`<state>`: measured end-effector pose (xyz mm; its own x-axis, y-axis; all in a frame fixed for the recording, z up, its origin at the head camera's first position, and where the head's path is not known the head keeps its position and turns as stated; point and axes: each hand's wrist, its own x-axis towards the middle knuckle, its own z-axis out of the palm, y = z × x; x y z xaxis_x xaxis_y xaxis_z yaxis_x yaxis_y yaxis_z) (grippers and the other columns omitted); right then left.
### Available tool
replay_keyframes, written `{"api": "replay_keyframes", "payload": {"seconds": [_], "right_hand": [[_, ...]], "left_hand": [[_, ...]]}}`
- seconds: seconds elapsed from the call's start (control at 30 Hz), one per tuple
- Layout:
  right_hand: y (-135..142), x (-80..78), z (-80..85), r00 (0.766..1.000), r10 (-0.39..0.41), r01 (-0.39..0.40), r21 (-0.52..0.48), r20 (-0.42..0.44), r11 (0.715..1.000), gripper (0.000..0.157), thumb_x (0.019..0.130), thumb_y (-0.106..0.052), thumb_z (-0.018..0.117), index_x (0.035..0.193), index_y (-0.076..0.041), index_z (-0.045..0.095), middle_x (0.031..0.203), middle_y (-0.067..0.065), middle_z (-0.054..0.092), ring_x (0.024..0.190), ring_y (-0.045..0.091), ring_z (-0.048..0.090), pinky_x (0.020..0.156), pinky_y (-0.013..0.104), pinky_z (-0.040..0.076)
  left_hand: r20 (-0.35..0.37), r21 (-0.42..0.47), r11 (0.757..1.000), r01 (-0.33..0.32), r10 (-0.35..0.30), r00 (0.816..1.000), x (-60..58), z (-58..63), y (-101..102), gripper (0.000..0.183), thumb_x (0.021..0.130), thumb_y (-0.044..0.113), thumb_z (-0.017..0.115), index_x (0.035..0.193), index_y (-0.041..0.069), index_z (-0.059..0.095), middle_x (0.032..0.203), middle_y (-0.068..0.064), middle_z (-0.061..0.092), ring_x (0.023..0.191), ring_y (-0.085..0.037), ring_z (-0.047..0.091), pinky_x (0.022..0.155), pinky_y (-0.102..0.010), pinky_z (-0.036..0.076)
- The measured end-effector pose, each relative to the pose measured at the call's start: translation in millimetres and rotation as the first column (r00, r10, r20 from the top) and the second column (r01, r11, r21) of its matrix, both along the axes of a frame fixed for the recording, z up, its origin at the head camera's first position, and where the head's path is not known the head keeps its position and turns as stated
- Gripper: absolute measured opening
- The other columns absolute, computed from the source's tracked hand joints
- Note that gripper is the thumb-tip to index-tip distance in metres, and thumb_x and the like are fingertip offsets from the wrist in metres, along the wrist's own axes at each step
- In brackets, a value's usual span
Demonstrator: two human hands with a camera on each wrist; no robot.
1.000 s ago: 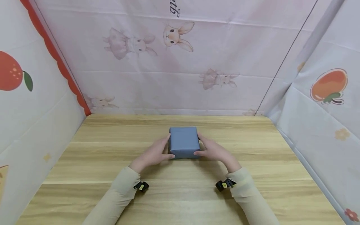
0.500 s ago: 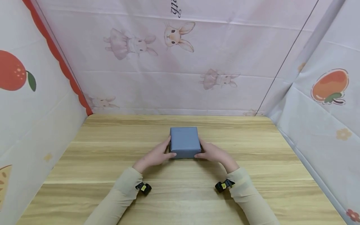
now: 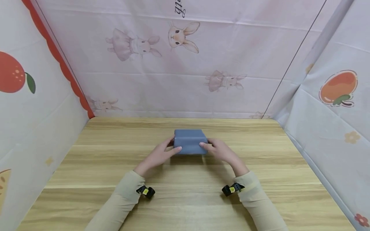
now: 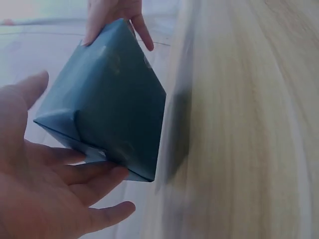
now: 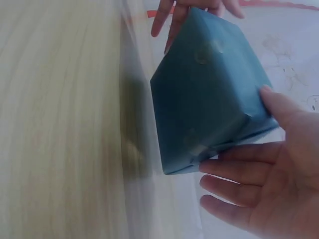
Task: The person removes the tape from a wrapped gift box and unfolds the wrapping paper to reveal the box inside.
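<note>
A blue box, apparently wrapped in paper, is held between both hands near the table's middle. It is tilted, its front face turned upward, and lifted off the table with a shadow beneath. My left hand grips its left end, thumb over the front face and fingers against the side. At the opposite end my right hand grips it likewise, thumb on the front face. In the right wrist view the underside of the box shows small patches like clear tape, and the fingers touch its end. The left wrist view shows folded end flaps.
The wooden table spreads around the hands. A pink rabbit-print cloth hangs behind it, with fruit-print cloths at left and right. Each sleeve carries a small black wrist camera.
The box rested flat with its top showing. Now it has risen and tipped back, showing more of its front face. Both hands have risen with it, thumbs higher on the front.
</note>
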<state>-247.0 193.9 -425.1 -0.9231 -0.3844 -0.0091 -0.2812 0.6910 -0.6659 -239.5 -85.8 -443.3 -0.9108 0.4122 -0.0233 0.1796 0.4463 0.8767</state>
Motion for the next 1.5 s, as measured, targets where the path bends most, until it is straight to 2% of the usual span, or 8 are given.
{"api": "replay_keyframes", "payload": {"seconds": [0.03,0.17,0.27,0.4,0.63,1.0,1.17,1.5], "right_hand": [[-0.4,0.0,0.7,1.0,-0.017,0.016,-0.012,-0.003,1.0,0.049,0.1,-0.048,0.047,0.109,-0.004,0.066,0.096,0.012,0.068,0.089,0.024,0.064,0.077,0.041,0.052],[0.8,-0.1,0.9,0.997,-0.079,0.08,-0.043,0.009,0.996,0.052,0.101,-0.052,0.043,0.099,-0.005,0.065,0.085,0.011,0.064,0.076,0.021,0.058,0.067,0.036,0.046],[1.6,0.3,1.2,0.99,-0.141,0.141,-0.058,0.002,0.988,0.063,0.1,-0.056,0.04,0.122,-0.001,0.063,0.112,0.018,0.068,0.102,0.029,0.065,0.082,0.043,0.052],[1.2,0.5,4.0,0.981,-0.193,0.192,-0.092,-0.008,0.977,0.069,0.1,-0.06,0.035,0.12,0.0,0.063,0.111,0.021,0.067,0.103,0.034,0.063,0.085,0.047,0.051],[0.9,0.4,8.7,0.976,-0.215,0.206,-0.224,-0.018,0.953,0.064,0.105,-0.048,0.032,0.132,0.005,0.056,0.128,0.026,0.061,0.118,0.041,0.06,0.1,0.049,0.048],[-5.8,2.0,8.8,0.969,-0.209,0.167,-0.28,-0.128,0.945,0.044,0.095,-0.029,0.064,0.133,-0.005,0.059,0.113,0.02,0.071,0.099,0.031,0.07,0.085,0.045,0.056],[-9.7,4.3,8.6,0.949,-0.253,0.204,-0.248,-0.187,0.947,0.038,0.094,-0.024,0.066,0.125,-0.003,0.063,0.098,0.018,0.074,0.084,0.025,0.07,0.074,0.039,0.057],[-14.1,7.4,5.4,0.943,-0.25,0.21,-0.187,-0.221,0.96,0.032,0.096,-0.024,0.063,0.12,-0.003,0.065,0.085,0.014,0.073,0.073,0.027,0.071,0.059,0.027,0.052]], "left_hand": [[-0.004,0.006,1.0,0.002,-0.002,1.0,0.4,0.9,0.0,0.086,0.091,0.057,0.059,0.156,0.016,0.02,0.154,-0.013,0.039,0.141,-0.03,0.04,0.112,-0.053,0.036],[-0.037,0.015,1.0,-0.001,0.001,0.999,1.5,2.9,0.2,0.09,0.086,0.051,0.069,0.156,0.019,0.022,0.152,-0.011,0.043,0.14,-0.029,0.042,0.113,-0.053,0.034],[-0.081,-0.004,1.0,-0.018,0.018,0.997,2.3,5.2,1.3,0.088,0.085,0.044,0.073,0.155,0.021,0.025,0.148,-0.01,0.047,0.139,-0.029,0.043,0.114,-0.053,0.032],[-0.143,-0.002,0.997,-0.074,0.073,0.987,3.3,9.8,3.6,0.077,0.088,0.035,0.072,0.153,0.023,0.032,0.142,-0.012,0.055,0.135,-0.032,0.047,0.112,-0.055,0.035],[-0.188,0.085,0.978,-0.193,0.206,0.96,4.2,14.8,4.2,0.063,0.089,0.038,0.07,0.145,0.019,0.048,0.123,-0.01,0.069,0.122,-0.028,0.061,0.098,-0.047,0.051],[-0.271,0.14,0.957,-0.255,0.284,0.92,8.0,14.0,6.3,0.048,0.091,0.033,0.069,0.132,0.009,0.061,0.1,-0.012,0.075,0.088,-0.021,0.072,0.08,-0.039,0.057],[-0.27,0.15,0.945,-0.29,0.321,0.908,8.1,11.0,9.5,0.044,0.091,0.031,0.069,0.129,0.008,0.063,0.092,-0.011,0.076,0.082,-0.018,0.071,0.074,-0.031,0.055],[-0.25,0.12,0.946,-0.301,0.322,0.913,6.5,5.1,12.7,0.043,0.09,0.025,0.071,0.129,0.008,0.061,0.089,-0.011,0.075,0.079,-0.023,0.071,0.07,-0.028,0.055]]}}
